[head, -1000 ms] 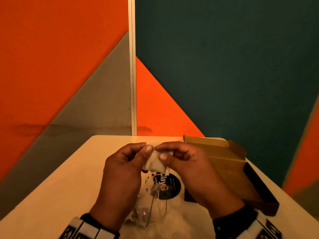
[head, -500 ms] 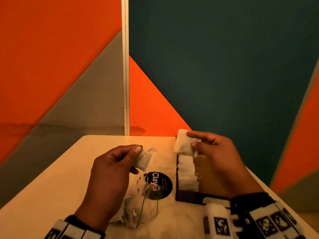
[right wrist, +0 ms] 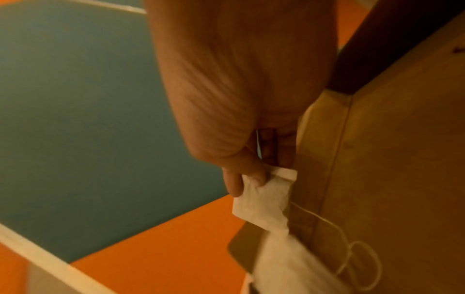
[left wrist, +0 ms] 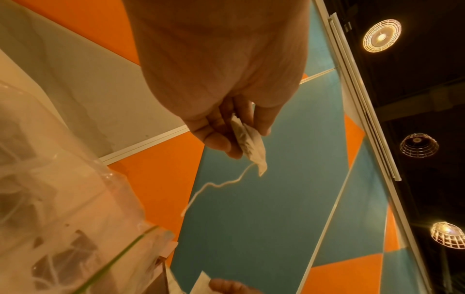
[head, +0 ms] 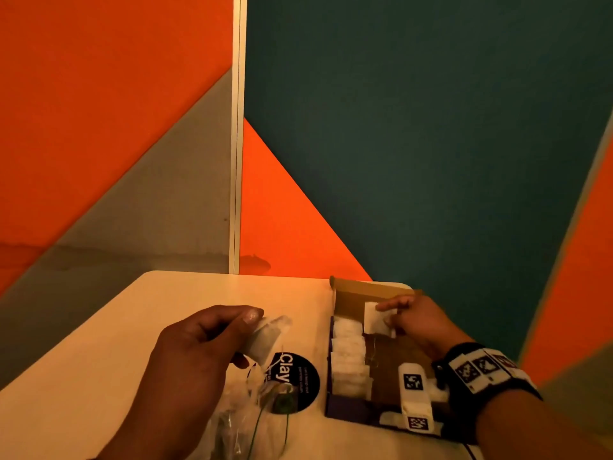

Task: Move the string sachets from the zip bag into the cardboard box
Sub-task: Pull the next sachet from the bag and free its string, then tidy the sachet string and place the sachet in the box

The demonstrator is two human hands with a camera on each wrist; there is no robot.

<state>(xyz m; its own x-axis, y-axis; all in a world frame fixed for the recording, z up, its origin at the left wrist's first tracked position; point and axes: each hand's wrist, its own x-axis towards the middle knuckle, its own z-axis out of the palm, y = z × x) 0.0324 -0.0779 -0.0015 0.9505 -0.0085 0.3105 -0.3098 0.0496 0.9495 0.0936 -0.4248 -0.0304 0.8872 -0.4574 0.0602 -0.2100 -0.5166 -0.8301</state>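
My left hand (head: 245, 327) pinches a white string sachet (head: 265, 338) above the clear zip bag (head: 252, 413); the left wrist view shows this sachet (left wrist: 249, 143) between thumb and fingers with its string dangling. My right hand (head: 391, 315) pinches another white sachet (head: 376, 318) inside the far end of the open cardboard box (head: 358, 290), seen close up as a sachet (right wrist: 261, 202) beside the box wall (right wrist: 324, 139). A row of white sachets (head: 348, 360) stands along the box's left side. More sachets lie in the zip bag (left wrist: 50, 238).
The pale table (head: 99, 360) ends at orange, grey and teal wall panels (head: 431, 161) just behind the box. A round black label (head: 297, 381) shows on the zip bag. A white tagged wrist camera (head: 414, 400) hangs over the box's near end.
The hands, together on one bundle a second ago, have parted. My right hand carried its sachet right and down into the box's far end. My left hand keeps its sachet over the bag.
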